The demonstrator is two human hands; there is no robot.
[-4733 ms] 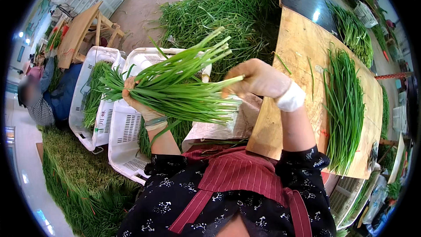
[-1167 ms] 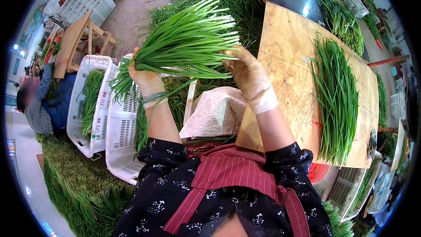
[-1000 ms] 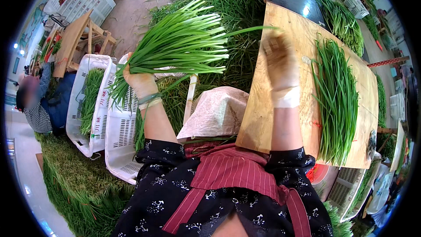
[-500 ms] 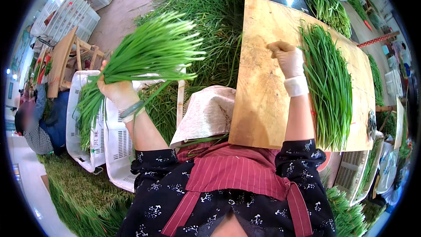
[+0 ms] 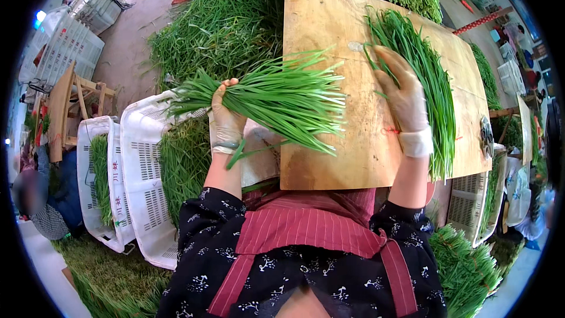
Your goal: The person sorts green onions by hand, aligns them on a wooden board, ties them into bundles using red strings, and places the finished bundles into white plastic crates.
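Observation:
My left hand point(image 5: 228, 121), in a pale thin glove, is wrapped round a loose bunch of green chives point(image 5: 288, 103). The pale cut ends fan out to the right over the left edge of the wooden board point(image 5: 329, 35); the leafy ends point left. My right hand point(image 5: 406, 97), gloved too, has its fingers stretched out and apart. It hovers at the left side of a long pile of chives point(image 5: 426, 65) lying on the board, and a single green blade shows by its fingertips. Whether the fingers touch the pile, I cannot tell.
A large heap of loose chives point(image 5: 229, 29) lies beyond the board's left side. White plastic crates point(image 5: 138, 182) stand at my left, with chives in and beside them. A dark looped tool point(image 5: 486, 136) rests at the board's right edge. Another person point(image 5: 50, 218) is at far left.
My left hand has swung the bunch rightward, from over the crates to the board's edge. My right hand has gone from closed fingers to spread ones, beside the pile. The whole view has shifted.

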